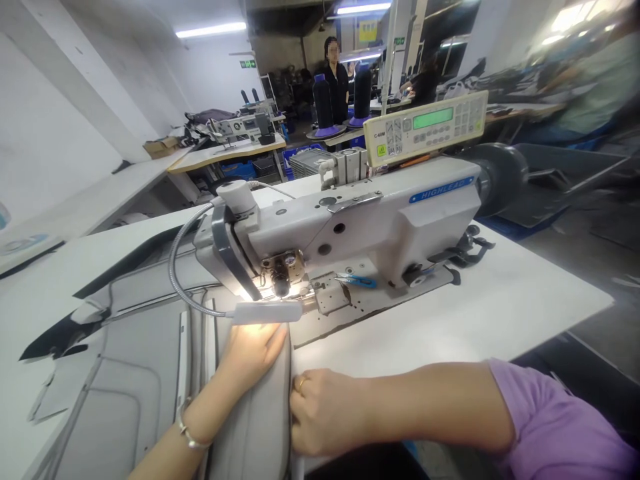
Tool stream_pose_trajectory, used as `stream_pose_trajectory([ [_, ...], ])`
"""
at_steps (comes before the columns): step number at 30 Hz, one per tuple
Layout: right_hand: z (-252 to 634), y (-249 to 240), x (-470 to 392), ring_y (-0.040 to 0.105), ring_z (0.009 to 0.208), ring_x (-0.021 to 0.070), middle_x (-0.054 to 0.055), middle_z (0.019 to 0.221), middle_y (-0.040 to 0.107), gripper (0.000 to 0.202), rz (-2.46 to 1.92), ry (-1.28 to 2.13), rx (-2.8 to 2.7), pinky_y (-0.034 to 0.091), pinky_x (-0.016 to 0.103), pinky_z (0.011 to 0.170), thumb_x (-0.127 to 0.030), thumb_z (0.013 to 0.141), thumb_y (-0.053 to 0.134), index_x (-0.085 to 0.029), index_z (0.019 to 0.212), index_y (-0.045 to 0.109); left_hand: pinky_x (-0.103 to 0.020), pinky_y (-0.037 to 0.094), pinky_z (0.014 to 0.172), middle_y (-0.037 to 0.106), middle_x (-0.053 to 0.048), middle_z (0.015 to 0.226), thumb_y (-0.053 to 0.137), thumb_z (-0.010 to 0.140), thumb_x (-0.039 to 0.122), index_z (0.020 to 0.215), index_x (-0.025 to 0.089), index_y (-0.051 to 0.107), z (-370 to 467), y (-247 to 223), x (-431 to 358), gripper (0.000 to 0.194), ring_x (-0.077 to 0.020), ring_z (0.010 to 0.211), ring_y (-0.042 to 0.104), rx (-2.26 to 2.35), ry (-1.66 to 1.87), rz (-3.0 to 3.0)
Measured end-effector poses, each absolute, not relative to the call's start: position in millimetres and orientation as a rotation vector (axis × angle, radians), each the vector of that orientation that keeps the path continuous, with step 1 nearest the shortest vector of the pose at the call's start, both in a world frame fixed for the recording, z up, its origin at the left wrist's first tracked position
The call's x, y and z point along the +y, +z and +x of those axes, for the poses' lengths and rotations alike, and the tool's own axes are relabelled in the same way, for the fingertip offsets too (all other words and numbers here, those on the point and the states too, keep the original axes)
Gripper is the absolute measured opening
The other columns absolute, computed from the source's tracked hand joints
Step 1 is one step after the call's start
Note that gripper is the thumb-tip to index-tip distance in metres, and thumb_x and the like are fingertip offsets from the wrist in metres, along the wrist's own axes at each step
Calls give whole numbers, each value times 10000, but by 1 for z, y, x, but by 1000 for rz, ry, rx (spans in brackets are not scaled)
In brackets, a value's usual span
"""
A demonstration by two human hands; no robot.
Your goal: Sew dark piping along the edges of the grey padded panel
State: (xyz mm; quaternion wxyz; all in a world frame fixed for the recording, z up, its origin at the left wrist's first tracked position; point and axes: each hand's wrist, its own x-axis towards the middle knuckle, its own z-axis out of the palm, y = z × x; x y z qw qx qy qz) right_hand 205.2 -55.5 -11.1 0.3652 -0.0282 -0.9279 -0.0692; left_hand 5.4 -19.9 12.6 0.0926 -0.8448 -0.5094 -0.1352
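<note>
Left hand [249, 351] lying flat on grey padded cover [257, 427], right hand [321, 410] clenching its edge; stitching at Highlead sewing machine [365, 223] probably awaiting completion.

Sewing workshop: machines [370, 223], thread cones [323, 103].

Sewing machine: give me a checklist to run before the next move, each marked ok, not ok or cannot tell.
1. Lamp lit: ok.
2. Panel display lit: ok.
3. Left hand resting on the grey fabric: ok.
4. Left fingertips clear of the needle: cannot tell; the lamp blocks the view.
5. Right hand gripping the fabric's edge: cannot tell; it is curled there.
6. Machine bed free of loose tools: not ok; a blue cutter lies there.
</note>
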Motion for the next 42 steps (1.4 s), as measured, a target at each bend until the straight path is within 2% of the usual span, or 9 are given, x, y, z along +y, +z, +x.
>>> stream_pose_trajectory([
  [4, 206, -8, -58, 415, 460, 162, 23, 525, 394, 220, -37, -185, -2374, 236, 289, 461, -143, 657, 558, -178, 526, 384, -408, 476, 791, 661, -47, 995, 463, 912, 253, 1002, 205, 661, 11, 19, -40, 223, -226, 927, 584, -1510, -418, -2612],
  [9, 207, -6, -58, 428, 466, 158, 41, 534, 443, 170, 0, -219, -2402, 245, 289, 463, -148, 650, 537, -170, 524, 424, -481, 484, 955, 581, -77, 1265, 462, 882, 221, 1197, 166, 569, 19, 22, -82, 338, -242, 1161, 533, -1418, -407, -2647],
  [14, 206, -13, -54, 439, 485, 173, 40, 549, 440, 179, -26, -183, -2424, 259, 299, 480, -140, 680, 535, -174, 543, 425, -525, 461, 994, 586, -70, 1265, 471, 891, 213, 1199, 190, 560, 12, 10, -75, 322, -237, 1172, 541, -1440, -551, -2635],
  [18, 205, -14, -52, 438, 504, 190, 39, 569, 450, 193, -16, -135, -2417, 279, 310, 509, -141, 717, 525, -195, 586, 394, -472, 459, 1001, 598, -77, 1244, 492, 886, 215, 1179, 183, 583, 8, 11, -58, 309, -232, 1158, 549, -1437, -625, -2645],
  [22, 203, -16, -52, 438, 524, 191, 42, 585, 452, 182, -23, -131, -2419, 289, 310, 529, -157, 735, 523, -196, 615, 391, -371, 497, 915, 631, -50, 1166, 490, 884, 201, 1115, 185, 602, 11, 17, -49, 257, -197, 1078, 572, -1448, -654, -2667],
  [26, 200, -17, -52, 429, 511, 188, 44, 569, 457, 172, -48, -146, -2421, 312, 316, 551, -141, 729, 510, -194, 624, 385, -373, 490, 846, 639, -41, 1110, 474, 897, 198, 1118, 191, 586, 11, 14, -41, 248, -201, 1004, 568, -1495, -614, -2687],
  [30, 200, -16, -50, 454, 530, 205, 59, 575, 478, 177, -112, -185, -2431, 346, 341, 583, -140, 725, 503, -194, 610, 379, -408, 466, 854, 638, -59, 1069, 463, 906, 204, 1110, 185, 592, 11, 13, -35, 243, -218, 986, 552, -1555, -583, -2710],
  [35, 200, -19, -49, 445, 521, 187, 41, 552, 461, 166, -75, -201, -2408, 344, 328, 549, -113, 698, 503, -187, 585, 406, -366, 522, 835, 644, -50, 1046, 446, 903, 282, 990, 193, 640, 16, 34, -52, 231, -194, 968, 584, -1625, -403, -2816],
  [42, 195, -20, -55, 443, 491, 155, 22, 558, 433, 140, -119, -211, -2319, 337, 296, 491, -113, 702, 499, -158, 575, 461, -325, 564, 904, 608, -42, 1239, 461, 838, 300, 1180, 165, 630, 13, 35, -80, 405, -188, 1113, 592, -1407, -176, -2685],
])
